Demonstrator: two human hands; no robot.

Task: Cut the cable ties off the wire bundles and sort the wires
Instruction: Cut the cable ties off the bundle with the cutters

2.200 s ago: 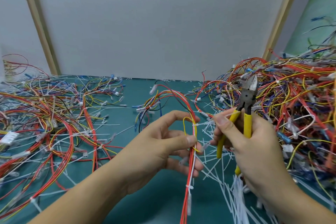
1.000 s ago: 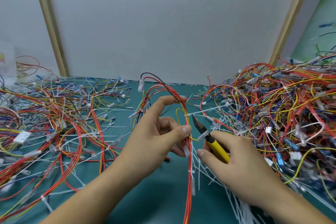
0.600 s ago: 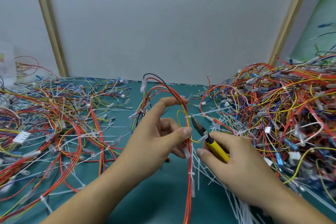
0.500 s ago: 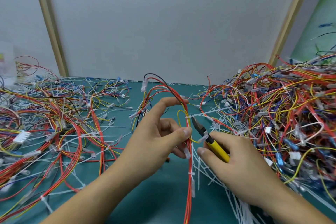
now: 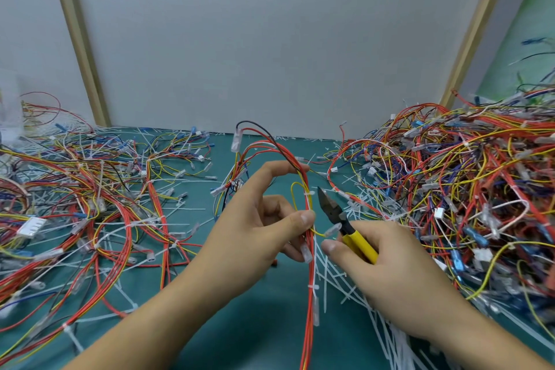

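My left hand (image 5: pixel 255 228) pinches a red and yellow wire bundle (image 5: pixel 309 264) between thumb and fingers and holds it upright in the middle of the view. A white cable tie (image 5: pixel 309 194) wraps the bundle just above my thumb. My right hand (image 5: pixel 387 273) grips yellow-handled cutters (image 5: pixel 345 225). Their dark jaws point up and left, a short gap to the right of that tie. A second white tie (image 5: pixel 312 287) sits lower on the bundle.
A green mat (image 5: pixel 270 324) covers the table. Loose spread wires (image 5: pixel 90 204) lie at the left. A tall tangled heap of wires (image 5: pixel 465 189) fills the right. Cut white ties (image 5: pixel 345 279) litter the mat under my right hand. A grey wall panel (image 5: pixel 270 39) stands behind.
My right hand swung the cutters down from upright to point at the bundle's upper tie. Over the last second the jaws barely moved, staying just right of the tie.
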